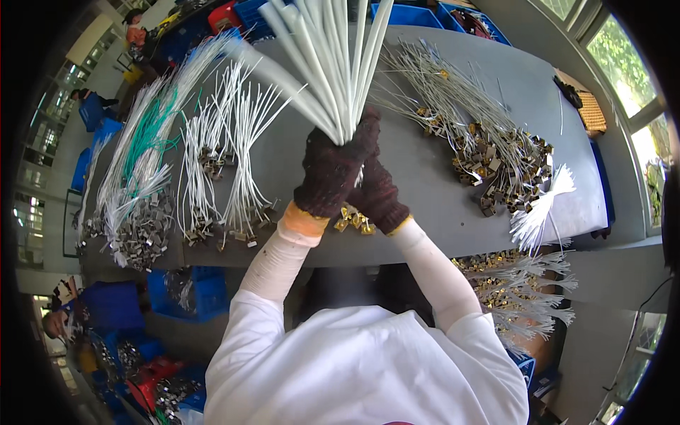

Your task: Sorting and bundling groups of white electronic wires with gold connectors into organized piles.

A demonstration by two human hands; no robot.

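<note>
Both my hands wear dark maroon knitted gloves and are closed together around one bundle of white cables [333, 71] over the table's near middle. My left hand [327, 173] wraps the bundle from the left, and my right hand [380, 188] presses against it from the right, slightly behind. The cables fan upward from the fists, and some on the left are blurred. Below the gloves, brass-coloured metal end pieces [354, 221] show near the table edge; whether they belong to this bundle is partly hidden. Tape wraps my left wrist.
Bundles of white cables with metal ends [244, 149] lie left on the grey table [312, 244], with green cables [145, 134] farther left. A heap of grey wires with metal locks [496, 159] lies right. More bundles [524, 290] sit below right. Blue crates [407, 15] stand behind; other people are at left.
</note>
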